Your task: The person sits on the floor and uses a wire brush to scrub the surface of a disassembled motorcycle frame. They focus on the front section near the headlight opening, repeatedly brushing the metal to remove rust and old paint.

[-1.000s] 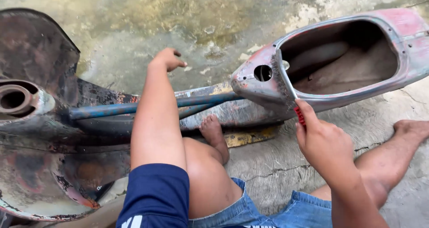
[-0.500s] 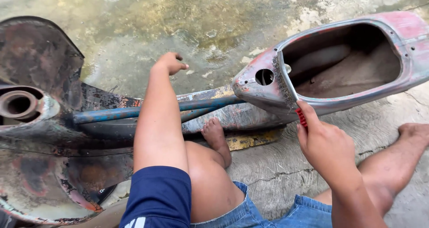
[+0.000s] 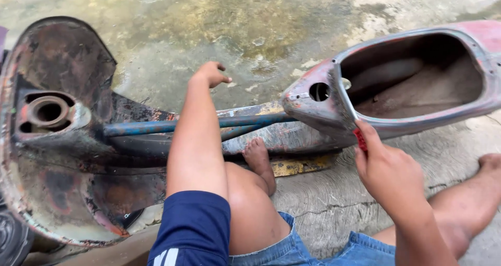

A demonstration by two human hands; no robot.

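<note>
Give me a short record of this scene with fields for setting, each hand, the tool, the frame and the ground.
Setting: outdoors, person sitting on the ground beside an old scooter frame
Left hand: stretched forward past the blue tubes, fingers curled, holding nothing that shows
Right hand: gripping a red-handled tool
Tool: its metal part lies against the rim of the frame's open rear shell
Frame: rusty, paint worn, lying on its side
Feet: bare, one foot against the frame
Ground: stained concrete

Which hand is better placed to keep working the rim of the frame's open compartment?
Right. The right hand holds a red-handled tool at the compartment rim; the left hand reaches past the blue tube, away from it.
</note>
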